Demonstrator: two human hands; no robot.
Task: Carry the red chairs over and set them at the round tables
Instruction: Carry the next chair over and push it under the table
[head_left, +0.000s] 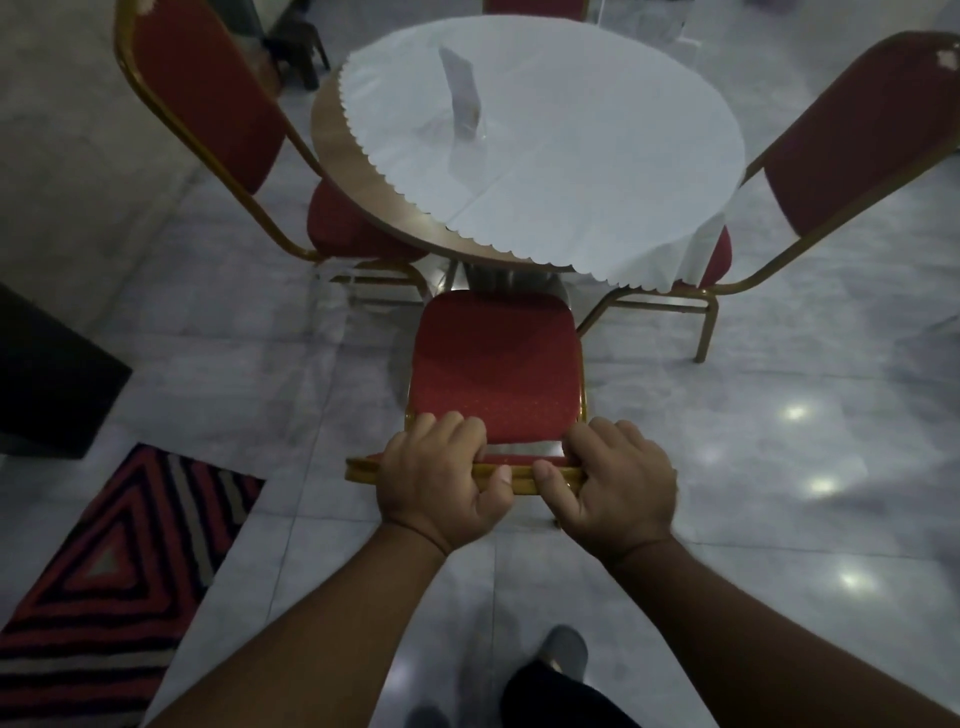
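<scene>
We gripped the top rail of a red chair (496, 374) with both hands. Our left hand (439, 480) was clamped on the left half of the gold rail, fingers curled over its far side and thumb pressed along the near side. Our right hand (618, 486) was clamped on the right half in the same way, its thumb tip just beside the left thumb.

The chair faced the round table (374, 208), the far edge of its seat reaching just under the table's near rim. A white cloth (571, 156) with a scalloped edge covered most of the tabletop, leaving a strip of bare wood on the left. A clear stand (462, 98) stood upright near the middle of the cloth.

A second red chair (208, 98) stood at the table's left side, and a third (852, 135) at its right, both with seats tucked under the rim. A striped rug (114, 571) lay on the pale tiled floor (779, 415) at the near left.
</scene>
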